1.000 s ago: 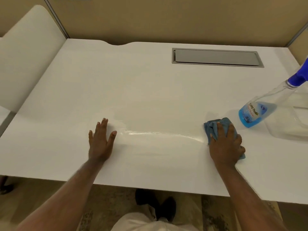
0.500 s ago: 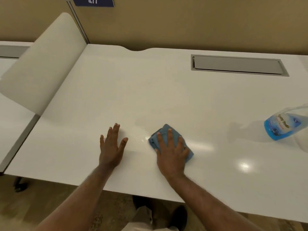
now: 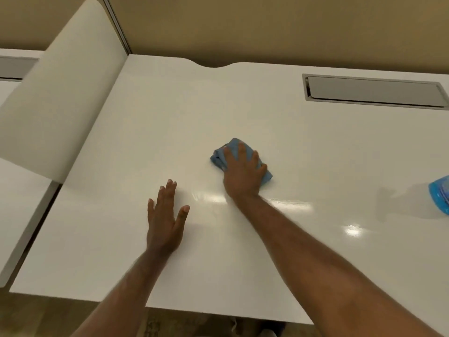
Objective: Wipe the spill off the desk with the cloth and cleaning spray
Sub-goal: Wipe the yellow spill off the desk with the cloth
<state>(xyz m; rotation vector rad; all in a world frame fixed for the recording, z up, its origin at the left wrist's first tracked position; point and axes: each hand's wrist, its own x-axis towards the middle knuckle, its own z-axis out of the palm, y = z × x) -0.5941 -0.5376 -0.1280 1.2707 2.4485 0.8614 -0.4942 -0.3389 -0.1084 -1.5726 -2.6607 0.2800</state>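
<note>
Only the head view here. Compared to half a second ago, the right hand (image 3: 244, 173) has pushed the blue cloth (image 3: 233, 148) farther from the near edge, toward the middle of the white bench (image 3: 170, 132). The left hand (image 3: 165, 222) hasn't budged: it's flat on the bench, fingers (image 3: 170, 190) straight and together, thumb out to the side, holding nothing. The right hand's fingers are spread and pressed flat on top of the cloth, palm down, so it's pinning it rather than gripping it. The cloth is bunched up and pokes out past the fingertips and on the right side of the hand.

There's a shiny wet streak (image 3: 289, 205) just behind the right wrist, running sideways, with another glossy patch (image 3: 209, 197) between the two hands. The spray bottle (image 3: 441, 197) has slid almost out of view; only its blue lower part shows at the right edge, well apart from the cloth.

Room-wise, the bench is bare all around the cloth. The grey cable hatch (image 3: 374, 91) sits near the back edge on the right, well clear. A white divider panel (image 3: 63, 103) rises along the left side, and the back edge meets a tan wall (image 3: 267, 27).
</note>
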